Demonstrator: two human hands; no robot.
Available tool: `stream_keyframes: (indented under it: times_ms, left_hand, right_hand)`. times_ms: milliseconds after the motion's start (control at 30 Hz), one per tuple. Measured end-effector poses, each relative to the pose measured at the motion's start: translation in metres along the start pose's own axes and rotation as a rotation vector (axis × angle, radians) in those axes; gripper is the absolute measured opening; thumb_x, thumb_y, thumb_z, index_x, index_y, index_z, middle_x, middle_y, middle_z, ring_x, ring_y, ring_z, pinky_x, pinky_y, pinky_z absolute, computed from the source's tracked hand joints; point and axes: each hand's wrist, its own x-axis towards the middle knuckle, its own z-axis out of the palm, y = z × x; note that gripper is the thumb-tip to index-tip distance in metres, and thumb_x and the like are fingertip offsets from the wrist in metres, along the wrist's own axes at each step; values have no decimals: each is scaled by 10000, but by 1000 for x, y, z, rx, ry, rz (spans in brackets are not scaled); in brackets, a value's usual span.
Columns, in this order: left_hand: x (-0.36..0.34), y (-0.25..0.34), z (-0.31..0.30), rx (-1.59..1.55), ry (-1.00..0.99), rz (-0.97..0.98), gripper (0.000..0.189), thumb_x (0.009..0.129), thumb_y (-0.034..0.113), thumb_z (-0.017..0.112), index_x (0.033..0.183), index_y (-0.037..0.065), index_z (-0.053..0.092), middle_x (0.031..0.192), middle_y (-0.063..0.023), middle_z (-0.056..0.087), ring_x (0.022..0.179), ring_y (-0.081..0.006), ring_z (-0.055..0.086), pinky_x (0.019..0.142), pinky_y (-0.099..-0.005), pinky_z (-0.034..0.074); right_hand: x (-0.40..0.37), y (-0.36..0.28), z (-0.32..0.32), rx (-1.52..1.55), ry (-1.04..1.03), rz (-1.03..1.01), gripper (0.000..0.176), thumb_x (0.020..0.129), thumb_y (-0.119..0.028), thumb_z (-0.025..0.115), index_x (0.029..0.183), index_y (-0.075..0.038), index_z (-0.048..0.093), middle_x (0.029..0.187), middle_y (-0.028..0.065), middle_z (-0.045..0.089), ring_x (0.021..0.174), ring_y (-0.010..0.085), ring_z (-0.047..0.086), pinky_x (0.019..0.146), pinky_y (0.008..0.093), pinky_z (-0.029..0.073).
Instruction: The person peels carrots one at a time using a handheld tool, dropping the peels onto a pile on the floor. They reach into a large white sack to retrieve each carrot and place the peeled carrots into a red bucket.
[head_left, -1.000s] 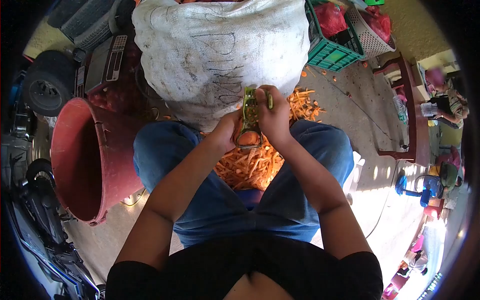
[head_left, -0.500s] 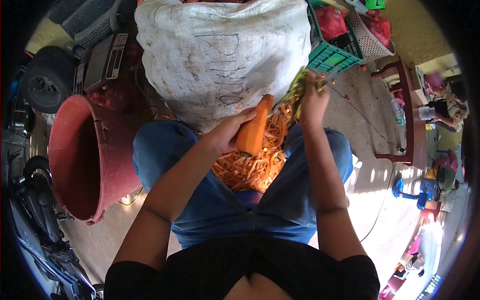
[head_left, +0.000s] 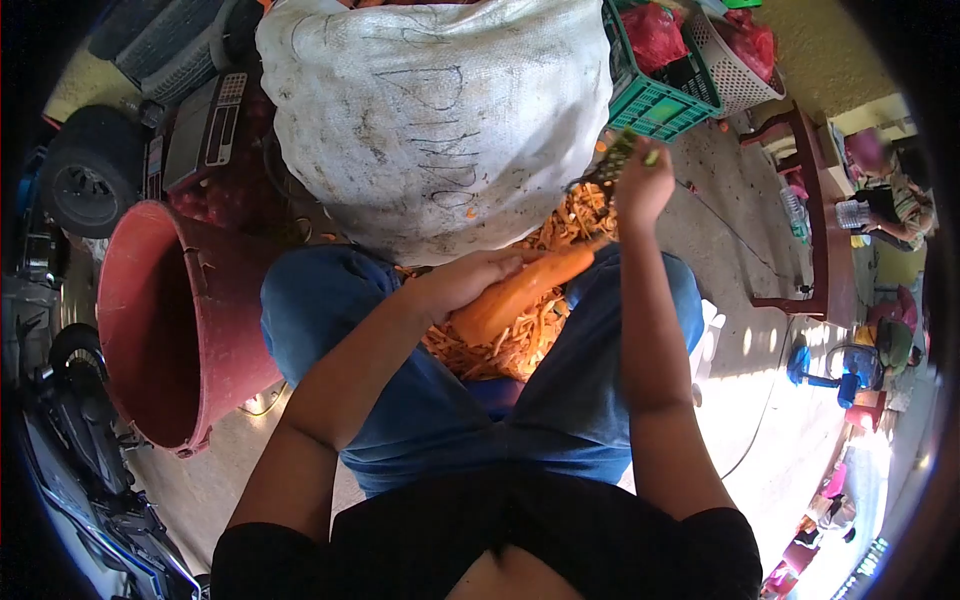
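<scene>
My left hand (head_left: 466,282) is wrapped round a large, smooth orange carrot (head_left: 530,292), its thin end pointing right and away from me. To the right, my right hand (head_left: 645,192) is closed on a green-and-yellow hand tool (head_left: 612,160); blur and the fingers hide its exact kind. The tool is apart from the carrot, a little beyond its tip. Below the carrot, between my knees, lies a heap of orange carrot peelings (head_left: 500,352).
A full white sack (head_left: 420,130) stands just ahead. On my left is a tilted red bin (head_left: 235,330), with a scale (head_left: 205,130) behind it. A green crate (head_left: 665,105) and a white basket (head_left: 740,75) stand ahead right. Another person (head_left: 900,205) is far right.
The carrot has swung from nearly upright to a slant, its tip now further right and nearer me. My right hand has shifted slightly right and away, still holding the tool.
</scene>
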Motion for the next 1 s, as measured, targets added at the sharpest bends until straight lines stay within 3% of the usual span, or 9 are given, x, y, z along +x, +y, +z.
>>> stream_keyframes:
  times_ms: [67, 167, 300, 533, 633, 800, 900, 967, 1000]
  left_hand:
    - [-9, 10, 14, -33, -44, 124, 400, 864, 217, 325, 1209, 18, 299, 1013, -113, 482, 876, -155, 512, 761, -277, 427]
    - [-8, 17, 9, 50, 57, 265, 411, 852, 216, 371, 1205, 18, 301, 1038, -107, 465, 883, -153, 508, 776, -269, 416]
    - [2, 14, -4, 97, 112, 266, 399, 832, 225, 438, 1161, 15, 357, 1040, -86, 463, 904, -118, 470, 770, -246, 389]
    - [7, 11, -18, 294, 240, 248, 414, 791, 251, 506, 1098, 7, 374, 808, -70, 514, 705, -128, 517, 644, -265, 429]
    - [10, 11, -21, 321, 272, 275, 396, 780, 266, 524, 1052, 7, 399, 798, -67, 517, 698, -129, 518, 640, -267, 430]
    - [12, 15, -21, 629, 465, 407, 371, 775, 256, 534, 1032, 17, 418, 810, -69, 525, 685, -151, 524, 631, -295, 436]
    - [20, 9, -31, 574, 607, 394, 354, 790, 263, 506, 1034, 21, 423, 826, -90, 535, 704, -191, 539, 638, -321, 445]
    - [20, 6, -39, -281, 374, 105, 362, 804, 287, 477, 1043, 21, 420, 838, -111, 537, 734, -212, 548, 657, -338, 455]
    - [19, 6, -35, -279, 374, 106, 362, 804, 287, 477, 1043, 21, 420, 838, -111, 537, 734, -212, 548, 657, -338, 455]
  right_hand:
    - [14, 30, 3, 154, 8, 67, 207, 781, -194, 514, 791, 7, 561, 609, 114, 559, 538, 211, 519, 527, 312, 401]
    - [16, 34, 1, 648, -90, 459, 262, 798, -221, 512, 848, 32, 555, 603, -12, 475, 530, 92, 385, 511, 237, 347]
    - [3, 21, 8, 687, -155, 582, 268, 803, -223, 507, 897, 27, 538, 671, 8, 501, 580, 93, 411, 525, 229, 344]
    - [-10, -1, 1, 580, -340, 292, 266, 802, -237, 503, 880, 14, 538, 674, 40, 508, 616, 88, 418, 560, 232, 353]
    - [-15, -2, 1, 392, -379, -49, 210, 780, -202, 516, 833, 0, 540, 611, 133, 542, 564, 187, 525, 524, 295, 387]
    - [-26, -14, -12, 279, -637, -177, 183, 771, -201, 523, 810, -24, 540, 637, 177, 549, 565, 273, 550, 513, 310, 405]
    - [-29, -14, -11, 150, -567, -132, 183, 775, -196, 523, 820, -18, 535, 638, 187, 543, 569, 265, 548, 509, 315, 399]
    - [-23, -8, -4, 263, -380, -52, 196, 774, -195, 535, 812, -3, 535, 640, 143, 558, 556, 198, 532, 499, 296, 384]
    - [-21, -8, -4, 263, -379, -52, 196, 774, -195, 535, 812, -3, 535, 640, 143, 558, 556, 198, 532, 499, 296, 384]
